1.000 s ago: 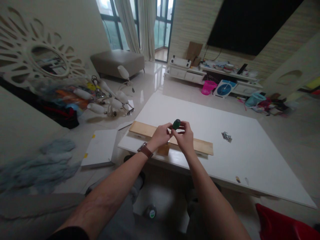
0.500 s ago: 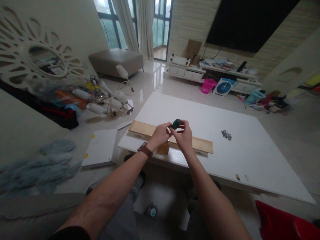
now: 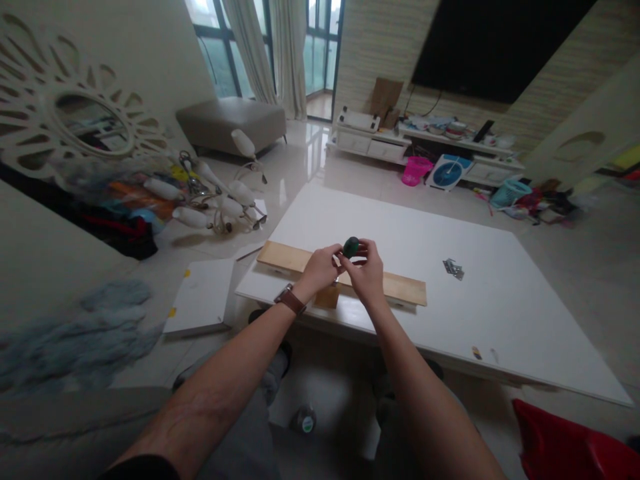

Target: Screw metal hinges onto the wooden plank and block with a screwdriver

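Both my hands meet over a long light wooden plank [image 3: 405, 289] that lies on a large white board [image 3: 490, 313]. My right hand [image 3: 367, 273] is wrapped round a dark green screwdriver handle [image 3: 351, 247], which stands upright above the plank. My left hand [image 3: 320, 268] pinches close beside it, at the tool's shaft, its fingertips closed. A small wooden block [image 3: 327, 297] sits under the plank just below my hands. The tool's tip is hidden by my fingers.
A small pile of metal screws [image 3: 453, 269] lies on the white board to the right. A white panel [image 3: 203, 297] rests on the floor to the left, near a chandelier [image 3: 220, 200]. A bottle [image 3: 303, 421] stands on the floor between my legs.
The green handle has turned slightly in my right hand. Both hands stay in the same spot over the plank.
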A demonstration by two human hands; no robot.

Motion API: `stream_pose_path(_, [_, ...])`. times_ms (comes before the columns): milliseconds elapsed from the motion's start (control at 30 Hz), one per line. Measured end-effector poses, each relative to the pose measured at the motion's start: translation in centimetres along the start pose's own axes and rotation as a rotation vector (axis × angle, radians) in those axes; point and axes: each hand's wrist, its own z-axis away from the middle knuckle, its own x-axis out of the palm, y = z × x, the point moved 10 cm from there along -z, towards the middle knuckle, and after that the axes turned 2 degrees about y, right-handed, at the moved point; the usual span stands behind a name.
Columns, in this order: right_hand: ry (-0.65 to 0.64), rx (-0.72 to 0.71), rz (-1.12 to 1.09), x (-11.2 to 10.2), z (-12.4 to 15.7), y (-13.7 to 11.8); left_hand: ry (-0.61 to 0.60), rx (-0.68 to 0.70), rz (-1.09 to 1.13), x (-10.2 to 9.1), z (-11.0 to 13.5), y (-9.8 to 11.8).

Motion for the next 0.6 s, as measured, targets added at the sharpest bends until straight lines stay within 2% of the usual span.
stream_pose_path(233, [-0.017,-0.006,-0.016,0.22,-0.05,-0.19,-0.039,-0.006,0.035,0.31,-0.02,0.14])
stream_pose_path(467, [0.010,0.013,-0.004,0.10,0.03,0.29,0.001,0.026,0.005,0.32,-0.07,-0.09])
stream_pose_path(600, [0.008,-0.024,0.002,0.03,0.05,-0.29,-0.070,-0.017,0.035,0.74,-0.04,-0.30])
